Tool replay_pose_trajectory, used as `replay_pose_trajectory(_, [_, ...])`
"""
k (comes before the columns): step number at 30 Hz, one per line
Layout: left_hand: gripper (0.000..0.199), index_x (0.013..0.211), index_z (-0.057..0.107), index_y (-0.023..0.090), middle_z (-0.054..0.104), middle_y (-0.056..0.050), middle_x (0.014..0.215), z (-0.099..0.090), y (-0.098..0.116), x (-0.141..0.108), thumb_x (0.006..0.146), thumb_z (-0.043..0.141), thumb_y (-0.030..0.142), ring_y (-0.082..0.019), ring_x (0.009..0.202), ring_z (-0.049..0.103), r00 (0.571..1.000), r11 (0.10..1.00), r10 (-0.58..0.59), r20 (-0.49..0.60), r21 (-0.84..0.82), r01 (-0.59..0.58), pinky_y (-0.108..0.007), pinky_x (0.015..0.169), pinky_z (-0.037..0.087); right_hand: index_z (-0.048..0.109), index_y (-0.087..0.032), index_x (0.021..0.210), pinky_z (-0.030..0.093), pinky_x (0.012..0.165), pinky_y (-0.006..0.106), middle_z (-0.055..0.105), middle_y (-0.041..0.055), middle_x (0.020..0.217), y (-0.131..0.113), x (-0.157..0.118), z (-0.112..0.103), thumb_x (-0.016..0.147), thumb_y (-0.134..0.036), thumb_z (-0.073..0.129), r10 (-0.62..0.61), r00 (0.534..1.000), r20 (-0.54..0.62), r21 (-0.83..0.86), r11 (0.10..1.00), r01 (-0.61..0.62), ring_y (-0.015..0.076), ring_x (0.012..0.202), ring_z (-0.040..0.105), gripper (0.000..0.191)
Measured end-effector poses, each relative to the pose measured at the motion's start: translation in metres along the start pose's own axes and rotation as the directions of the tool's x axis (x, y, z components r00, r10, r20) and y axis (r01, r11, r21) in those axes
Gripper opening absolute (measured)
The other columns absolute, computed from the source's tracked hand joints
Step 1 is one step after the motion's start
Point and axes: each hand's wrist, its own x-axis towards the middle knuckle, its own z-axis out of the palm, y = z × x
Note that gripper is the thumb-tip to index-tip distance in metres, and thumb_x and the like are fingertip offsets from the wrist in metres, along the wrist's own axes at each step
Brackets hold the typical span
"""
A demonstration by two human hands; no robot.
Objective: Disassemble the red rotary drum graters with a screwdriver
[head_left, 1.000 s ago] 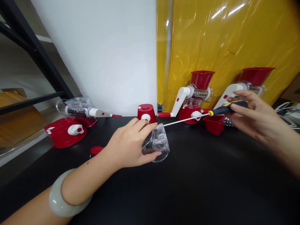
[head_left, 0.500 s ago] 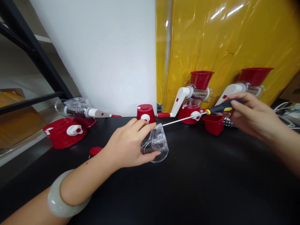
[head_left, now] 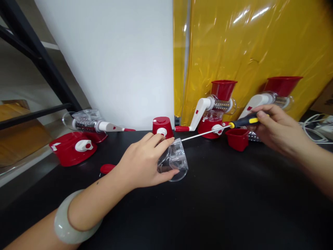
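On the black table, my left hand [head_left: 149, 159] is closed around a clear plastic grater housing [head_left: 179, 160], thumb in front and fingers over the top. My right hand [head_left: 275, 126] grips the dark blue and yellow handle of a screwdriver [head_left: 244, 121]. The long metal shaft slants down to the left, and its tip is at the upper right edge of the housing. I cannot make out what the tip touches. Just behind the left hand stands a small red base [head_left: 161, 125] with a white knob.
Two rotary graters with red hoppers, one nearer [head_left: 218, 107] and one farther right [head_left: 278, 92], stand at the back. A red cup [head_left: 237, 139] is below the screwdriver. At left are a red base [head_left: 71, 149], a crank handle [head_left: 111, 126] and a red piece [head_left: 106, 169].
The screwdriver handle has turned slightly in my right hand, showing more of its yellow part. My left hand keeps its hold on the clear housing. The whole view has shifted very slightly.
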Motion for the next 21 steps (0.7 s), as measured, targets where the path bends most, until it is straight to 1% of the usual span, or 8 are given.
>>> replay_pose_trajectory(3, [0.064,0.130,0.062,0.017,0.068,-0.012,0.118,0.000,0.000,0.000,0.080,0.067,0.056,-0.029,0.101,0.066,1.000,1.000,-0.007,0.006,-0.003,0.007,-0.040,0.072,0.060,0.070,-0.031,0.096,0.055,0.080,0.029,0.071,-0.0011,0.097,-0.005,-0.004,0.004,0.058,-0.021,0.082,0.050,0.995,0.087,0.265,0.962,-0.071,0.0169,0.093,0.066,0.041])
replay_pose_trajectory(7, [0.065,0.130,0.062,0.017,0.068,-0.012,0.118,0.001,0.000,0.000,0.079,0.066,0.058,-0.029,0.102,0.066,1.000,1.000,-0.012,0.011,-0.004,0.012,-0.040,0.072,0.060,0.075,-0.026,0.095,0.054,0.096,0.037,0.076,0.0062,0.104,-0.006,-0.004,0.004,0.074,-0.042,0.067,0.086,0.989,0.124,0.273,0.955,-0.117,0.0236,0.108,0.067,0.028])
replay_pose_trajectory(9, [0.065,0.130,0.062,0.017,0.068,-0.012,0.118,0.001,-0.001,0.000,0.080,0.066,0.058,-0.029,0.102,0.066,1.000,1.000,-0.013,0.013,-0.006,0.013,-0.040,0.073,0.059,0.075,-0.024,0.086,0.058,0.084,0.037,0.077,0.0087,0.091,-0.004,-0.001,0.001,0.084,-0.062,0.055,0.131,0.989,0.063,0.093,0.986,-0.137,0.0244,0.092,0.072,0.043])
replay_pose_trajectory(11, [0.065,0.131,0.061,0.017,0.068,-0.012,0.119,0.001,-0.001,0.000,0.080,0.066,0.057,-0.029,0.102,0.066,1.000,1.000,-0.014,0.018,-0.011,0.014,-0.040,0.075,0.059,0.071,-0.021,0.072,0.055,0.058,0.033,0.071,0.0081,0.066,-0.001,0.001,-0.003,0.084,-0.076,0.048,0.176,0.984,0.031,-0.200,0.966,-0.167,0.0207,0.061,0.067,0.061])
replay_pose_trajectory(14, [0.064,0.131,0.061,0.017,0.068,-0.013,0.120,0.000,-0.002,0.001,0.081,0.065,0.057,-0.029,0.103,0.065,1.000,1.000,-0.017,0.025,-0.017,0.018,-0.039,0.075,0.059,0.068,-0.021,0.067,0.038,0.041,0.025,0.056,0.0010,0.049,0.000,0.003,-0.007,0.078,-0.073,0.062,0.146,0.987,0.059,-0.384,0.916,-0.113,0.0126,0.042,0.047,0.054])
replay_pose_trajectory(17, [0.064,0.130,0.061,0.018,0.068,-0.014,0.119,-0.001,-0.001,0.000,0.080,0.066,0.057,-0.029,0.103,0.065,1.000,1.000,-0.018,0.025,-0.013,0.018,-0.038,0.075,0.058,0.069,-0.028,0.082,0.048,0.053,0.024,0.064,-0.0018,0.073,-0.002,0.001,-0.004,0.065,-0.042,0.086,0.053,0.996,0.065,-0.045,0.998,-0.050,0.0135,0.062,0.056,0.028])
replay_pose_trajectory(19, [0.064,0.130,0.061,0.017,0.068,-0.014,0.119,-0.001,0.000,0.000,0.080,0.067,0.057,-0.029,0.103,0.065,1.000,1.000,-0.015,0.025,-0.011,0.015,-0.039,0.074,0.058,0.069,-0.031,0.091,0.055,0.067,0.026,0.068,-0.0011,0.093,-0.004,-0.001,-0.001,0.058,-0.024,0.084,0.055,0.992,0.110,0.193,0.978,-0.076,0.0160,0.081,0.064,0.036])
replay_pose_trajectory(21, [0.064,0.130,0.062,0.017,0.068,-0.014,0.119,-0.001,0.000,0.000,0.080,0.066,0.057,-0.029,0.103,0.066,1.000,1.000,-0.015,0.026,-0.011,0.015,-0.039,0.074,0.059,0.071,-0.029,0.094,0.057,0.080,0.031,0.070,0.0028,0.104,-0.005,-0.002,0.000,0.061,-0.025,0.074,0.064,0.984,0.166,0.313,0.943,-0.114,0.0199,0.098,0.066,0.033])
